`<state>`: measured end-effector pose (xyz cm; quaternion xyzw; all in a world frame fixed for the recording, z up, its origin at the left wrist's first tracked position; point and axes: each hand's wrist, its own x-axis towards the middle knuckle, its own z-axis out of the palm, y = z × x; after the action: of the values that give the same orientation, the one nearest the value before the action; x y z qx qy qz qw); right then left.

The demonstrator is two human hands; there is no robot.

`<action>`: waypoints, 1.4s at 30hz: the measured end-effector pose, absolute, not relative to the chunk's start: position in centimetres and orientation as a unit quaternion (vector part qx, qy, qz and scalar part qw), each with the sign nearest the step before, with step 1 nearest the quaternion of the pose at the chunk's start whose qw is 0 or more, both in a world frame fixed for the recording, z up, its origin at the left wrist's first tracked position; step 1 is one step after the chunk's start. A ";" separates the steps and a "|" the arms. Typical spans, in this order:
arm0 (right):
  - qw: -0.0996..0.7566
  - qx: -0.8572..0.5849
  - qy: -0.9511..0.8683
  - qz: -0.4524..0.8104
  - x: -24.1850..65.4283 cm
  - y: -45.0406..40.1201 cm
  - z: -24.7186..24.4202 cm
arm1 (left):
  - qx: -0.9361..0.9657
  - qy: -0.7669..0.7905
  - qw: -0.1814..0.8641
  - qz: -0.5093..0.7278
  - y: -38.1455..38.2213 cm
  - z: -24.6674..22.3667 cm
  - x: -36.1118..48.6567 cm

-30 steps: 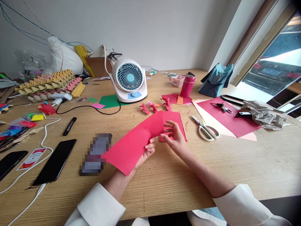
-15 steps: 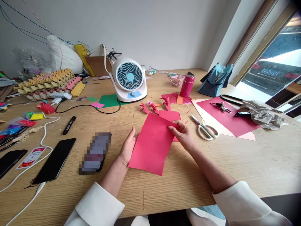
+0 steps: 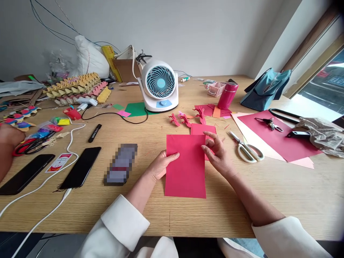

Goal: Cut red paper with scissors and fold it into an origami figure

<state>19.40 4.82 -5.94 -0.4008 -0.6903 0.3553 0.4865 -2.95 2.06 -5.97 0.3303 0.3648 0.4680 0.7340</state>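
A red paper sheet (image 3: 185, 172) stands nearly upright in front of me, its long side vertical. My left hand (image 3: 164, 164) grips its left edge, thumb across the front and fingers hidden behind. Beside the upper right edge is my right hand (image 3: 216, 152), fingers apart and curved, with nothing held between them. Another red sheet (image 3: 211, 129) lies partly hidden behind the held one. Small red cut-paper pieces (image 3: 185, 120) are just beyond. White-handled scissors (image 3: 246, 149) lie to the right of my right hand.
A white fan (image 3: 161, 86) stands at the back, near a pink bottle (image 3: 228, 95) and a blue bag (image 3: 264, 89). Phones (image 3: 80, 167), a marker (image 3: 95, 133) and white cables are on the left. Another person's hand (image 3: 12, 138) shows at the left edge.
The view has turned left. The sheet has gone from slanted to straight, my left thumb now lies over its front, and my right hand has let go. Another person's hand has appeared.
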 end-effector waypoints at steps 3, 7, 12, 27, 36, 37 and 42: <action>0.484 -0.357 -0.735 0.312 19.5 4.4 -6.3 | 0.267 0.373 0.715 0.528 2.8 -6.0 -3.5; 0.429 -0.296 -0.817 0.246 19.7 3.7 -6.6 | 0.194 0.384 0.703 0.567 3.6 -5.5 -4.1; 0.334 -0.261 -0.887 0.184 19.8 3.7 -6.1 | 0.127 0.382 0.726 0.557 4.0 -5.5 -4.5; 0.337 -0.274 -0.890 0.141 20.0 3.4 -5.4 | 0.136 0.394 0.738 0.531 3.8 -6.1 -4.0; 0.366 -0.281 -0.876 0.138 19.7 3.4 -5.5 | 0.170 0.371 0.732 0.545 3.8 -7.1 -3.6; 0.381 -0.285 -0.867 0.147 19.6 3.4 -5.5 | 0.182 0.369 0.726 0.550 3.8 -7.0 -3.5; 0.457 -0.333 -0.795 0.218 19.0 3.3 -5.4 | 0.233 0.390 0.688 0.566 3.5 -6.7 -3.2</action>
<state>19.03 3.30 -5.45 -0.3331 -0.7952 0.2175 0.4575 -3.24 3.52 -6.73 0.2330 0.3901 0.5658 0.6881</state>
